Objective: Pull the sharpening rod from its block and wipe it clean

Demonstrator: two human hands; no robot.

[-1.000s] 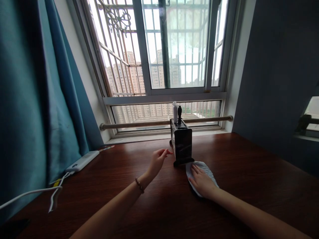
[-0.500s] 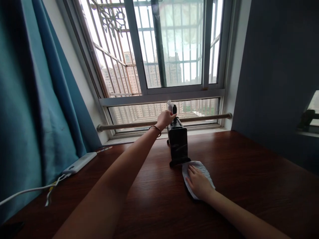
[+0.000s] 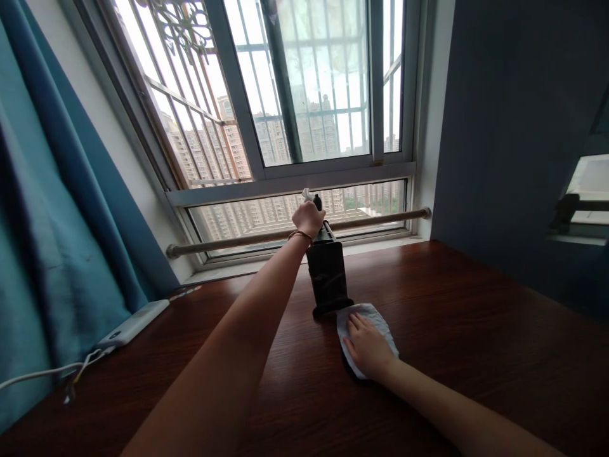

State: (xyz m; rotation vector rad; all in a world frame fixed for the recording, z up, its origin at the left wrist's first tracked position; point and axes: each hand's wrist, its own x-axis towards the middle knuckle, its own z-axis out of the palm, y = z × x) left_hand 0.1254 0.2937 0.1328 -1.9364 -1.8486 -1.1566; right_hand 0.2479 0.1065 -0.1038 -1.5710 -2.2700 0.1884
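Observation:
A black upright box-shaped holder (image 3: 327,276) with a wider foot stands on the brown table near the window. At its top, my left hand (image 3: 308,218) is closed, its fingers curled round a black upright piece (image 3: 317,202) that looks like a handle; the grip itself is mostly hidden. Something white and crumpled (image 3: 307,193) pokes up just behind the knuckles. Right of the holder's foot, a white cloth (image 3: 359,365) is spread on the tabletop. My right hand (image 3: 368,346) lies flat on this cloth with fingers stretched out.
A white power strip (image 3: 140,322) with cables (image 3: 40,374) lies at the table's left, beside a blue curtain (image 3: 71,209). Behind the holder, a horizontal rail (image 3: 247,240) crosses the barred window. A dark wall (image 3: 504,158) rises on the right.
My left hand has closed more fully round the black upright piece at the holder's top. The view has turned slightly, shifting everything left. My right hand stays on the cloth.

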